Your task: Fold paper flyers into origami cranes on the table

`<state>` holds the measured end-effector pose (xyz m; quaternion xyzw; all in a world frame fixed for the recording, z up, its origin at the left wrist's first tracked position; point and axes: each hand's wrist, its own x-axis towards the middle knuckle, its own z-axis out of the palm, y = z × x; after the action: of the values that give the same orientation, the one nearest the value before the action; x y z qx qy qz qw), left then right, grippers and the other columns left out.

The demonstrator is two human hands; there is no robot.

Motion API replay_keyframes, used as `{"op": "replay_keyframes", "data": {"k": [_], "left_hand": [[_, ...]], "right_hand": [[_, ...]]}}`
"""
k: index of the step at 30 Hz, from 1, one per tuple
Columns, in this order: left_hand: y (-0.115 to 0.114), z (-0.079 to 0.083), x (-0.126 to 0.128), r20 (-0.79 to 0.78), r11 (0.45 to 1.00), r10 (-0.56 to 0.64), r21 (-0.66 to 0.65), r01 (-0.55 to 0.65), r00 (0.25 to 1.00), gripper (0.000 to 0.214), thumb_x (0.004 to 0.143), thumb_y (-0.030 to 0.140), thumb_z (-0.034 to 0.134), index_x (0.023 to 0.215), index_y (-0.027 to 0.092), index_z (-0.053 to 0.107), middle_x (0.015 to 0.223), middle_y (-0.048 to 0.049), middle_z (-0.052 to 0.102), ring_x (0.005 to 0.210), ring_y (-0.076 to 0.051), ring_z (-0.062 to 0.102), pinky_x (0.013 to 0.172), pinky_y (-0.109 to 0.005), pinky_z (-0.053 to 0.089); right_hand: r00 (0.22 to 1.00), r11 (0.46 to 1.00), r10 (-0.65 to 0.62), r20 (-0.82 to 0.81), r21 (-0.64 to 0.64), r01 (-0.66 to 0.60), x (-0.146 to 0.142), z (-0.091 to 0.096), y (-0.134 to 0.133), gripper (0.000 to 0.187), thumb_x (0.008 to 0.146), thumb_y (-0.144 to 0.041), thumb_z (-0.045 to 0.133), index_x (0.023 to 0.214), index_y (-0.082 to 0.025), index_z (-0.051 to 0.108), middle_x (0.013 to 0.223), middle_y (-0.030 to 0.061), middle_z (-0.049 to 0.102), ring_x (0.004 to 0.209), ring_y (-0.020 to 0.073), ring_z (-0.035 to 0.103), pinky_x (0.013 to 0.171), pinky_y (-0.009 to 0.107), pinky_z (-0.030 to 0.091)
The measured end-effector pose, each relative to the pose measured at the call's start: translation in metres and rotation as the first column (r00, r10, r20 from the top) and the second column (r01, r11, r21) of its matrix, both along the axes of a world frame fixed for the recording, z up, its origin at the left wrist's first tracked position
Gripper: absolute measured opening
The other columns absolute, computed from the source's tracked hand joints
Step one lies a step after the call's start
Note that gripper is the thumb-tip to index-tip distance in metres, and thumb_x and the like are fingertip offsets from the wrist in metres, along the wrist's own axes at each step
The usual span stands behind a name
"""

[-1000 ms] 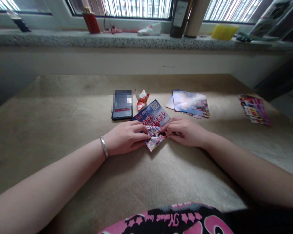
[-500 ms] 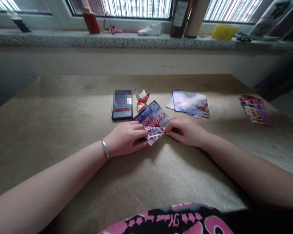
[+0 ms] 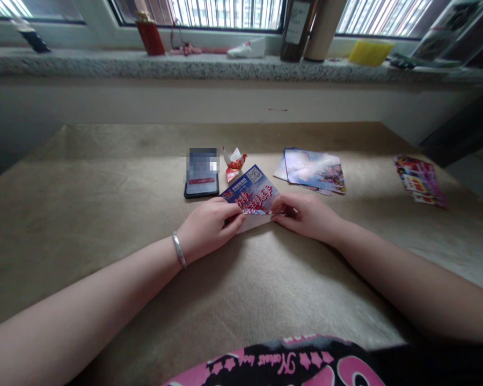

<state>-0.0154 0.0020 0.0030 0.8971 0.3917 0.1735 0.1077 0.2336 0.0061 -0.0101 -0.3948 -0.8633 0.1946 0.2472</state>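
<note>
A printed sheet of paper (image 3: 254, 187), blue and purple with red lettering and a QR code at its far corner, lies turned cornerwise before me. Along its near side a crease shows, and a pale strip of paper sticks out below it. My left hand (image 3: 211, 222) grips the left end of the crease between thumb and fingers. At the right end my right hand (image 3: 304, 215) pinches the paper the same way. Just beyond the sheet stands a red and white folded paper crane (image 3: 235, 163). Part of the sheet is hidden under my fingers.
Left of the crane lies a phone (image 3: 202, 171). Stacked printed sheets (image 3: 316, 169) rest right of centre, and pink and red paper pieces (image 3: 421, 180) lie at the far right of the table (image 3: 145, 145). Bottles and a yellow block (image 3: 371, 52) stand on the sill.
The near corner flap, printed side up before, no longer shows; a pale strip is there instead. My left hand has turned slightly, thumb now on top of the edge. The right hand barely moved.
</note>
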Motion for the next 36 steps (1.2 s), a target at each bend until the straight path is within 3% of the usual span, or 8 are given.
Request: {"op": "replay_keyframes", "data": {"k": [7, 16, 19, 22, 27, 36], "left_hand": [[0.007, -0.005, -0.001, -0.061, 0.997, 0.049, 0.067, -0.045, 0.997, 0.026, 0.09, 0.031, 0.05, 0.078, 0.016, 0.067, 0.076, -0.0051, 0.066, 0.076, -0.017, 0.054, 0.072, -0.03, 0.044], [0.008, -0.008, 0.0, -0.111, 0.984, 0.062, 0.17, -0.043, 0.992, 0.021, 0.087, 0.028, 0.055, 0.076, 0.015, 0.066, 0.078, -0.0059, 0.063, 0.075, -0.018, 0.054, 0.07, -0.031, 0.046], [0.009, -0.01, -0.002, -0.072, 0.983, 0.067, 0.174, -0.054, 0.995, 0.015, 0.086, 0.026, 0.057, 0.086, 0.015, 0.067, 0.087, -0.0068, 0.064, 0.079, -0.018, 0.057, 0.073, -0.031, 0.048], [0.01, -0.011, -0.005, -0.044, 0.984, 0.017, 0.179, -0.008, 0.999, 0.017, 0.088, 0.024, 0.053, 0.09, 0.017, 0.069, 0.092, -0.0061, 0.065, 0.083, -0.016, 0.059, 0.074, -0.028, 0.048], [0.009, -0.008, -0.009, -0.102, 0.965, -0.068, 0.246, 0.091, 0.992, 0.02, 0.09, 0.027, 0.053, 0.085, 0.021, 0.072, 0.085, -0.0023, 0.066, 0.077, -0.015, 0.058, 0.067, -0.026, 0.047], [0.008, -0.008, -0.01, -0.13, 0.95, -0.087, 0.287, 0.121, 0.988, 0.027, 0.092, 0.031, 0.048, 0.086, 0.021, 0.073, 0.086, -0.0028, 0.067, 0.077, -0.015, 0.058, 0.067, -0.025, 0.047]], "right_hand": [[0.994, 0.989, 0.091, 0.068, 0.114, -0.099, -0.001, -0.001, -0.001, 0.012, 0.086, -0.024, 0.056, 0.088, -0.021, 0.067, 0.094, 0.0041, 0.068, 0.084, 0.0155, 0.062, 0.074, 0.028, 0.047], [0.98, 0.949, 0.089, 0.178, 0.283, -0.137, -0.002, -0.003, 0.001, 0.017, 0.087, -0.027, 0.057, 0.091, -0.022, 0.072, 0.094, 0.0038, 0.07, 0.085, 0.0169, 0.059, 0.075, 0.03, 0.048], [0.977, 0.939, 0.068, 0.204, 0.318, -0.132, -0.002, -0.003, 0.001, 0.019, 0.089, -0.029, 0.055, 0.093, -0.023, 0.073, 0.091, 0.0042, 0.07, 0.083, 0.0172, 0.058, 0.073, 0.03, 0.047], [0.972, 0.935, 0.052, 0.231, 0.332, -0.128, -0.001, -0.004, 0.001, 0.022, 0.09, -0.031, 0.053, 0.095, -0.023, 0.073, 0.092, 0.0048, 0.069, 0.084, 0.0174, 0.058, 0.073, 0.029, 0.046], [0.966, 0.931, 0.04, 0.256, 0.342, -0.129, 0.001, -0.005, 0.001, 0.024, 0.091, -0.032, 0.051, 0.097, -0.024, 0.073, 0.091, 0.0041, 0.069, 0.083, 0.017, 0.057, 0.071, 0.029, 0.044], [0.96, 0.927, 0.006, 0.281, 0.359, -0.111, 0.0, -0.004, 0.0, 0.024, 0.091, -0.033, 0.051, 0.098, -0.025, 0.073, 0.091, 0.003, 0.07, 0.082, 0.0173, 0.056, 0.069, 0.029, 0.042]]}}
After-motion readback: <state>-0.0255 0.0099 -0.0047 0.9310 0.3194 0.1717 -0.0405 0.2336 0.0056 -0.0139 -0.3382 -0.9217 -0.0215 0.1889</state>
